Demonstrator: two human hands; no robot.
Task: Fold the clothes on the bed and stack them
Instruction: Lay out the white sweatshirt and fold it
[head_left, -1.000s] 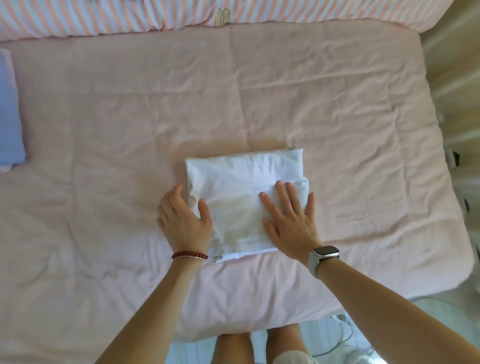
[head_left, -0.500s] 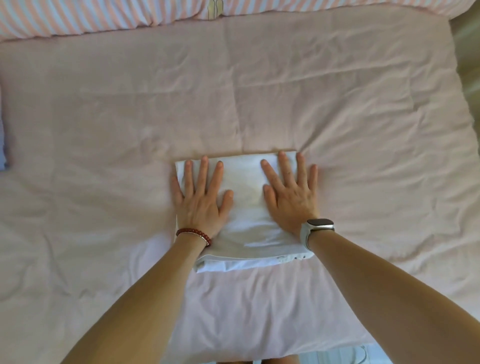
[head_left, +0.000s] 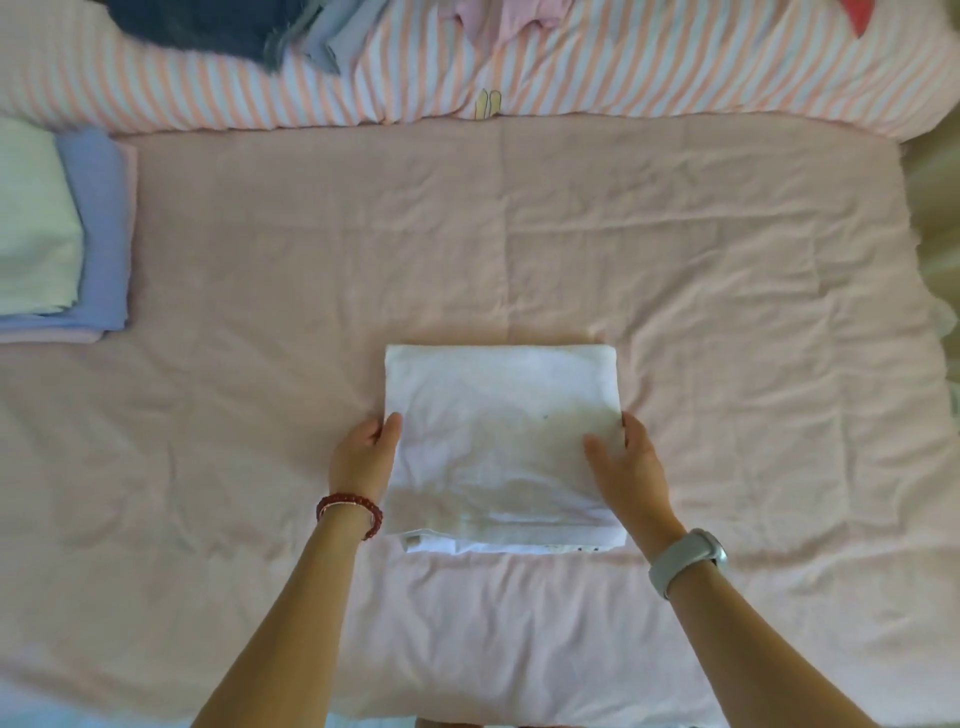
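Note:
A folded white garment lies flat in the middle of the pink bed sheet. My left hand holds its left edge, thumb on top and fingers hidden under the cloth. My right hand holds the right edge, thumb lying on the cloth and fingers curled down its side. A stack of folded clothes, white on blue on pink, sits at the left edge of the bed.
A striped pink-and-white duvet runs along the far side of the bed. On it lie unfolded clothes: dark denim, a pale pink piece and something red. The bed's right edge drops to the floor.
Both hands left the top of the white garment, where they pressed flat, and moved out to grip its left and right edges. The view tilted up, revealing the duvet and stack.

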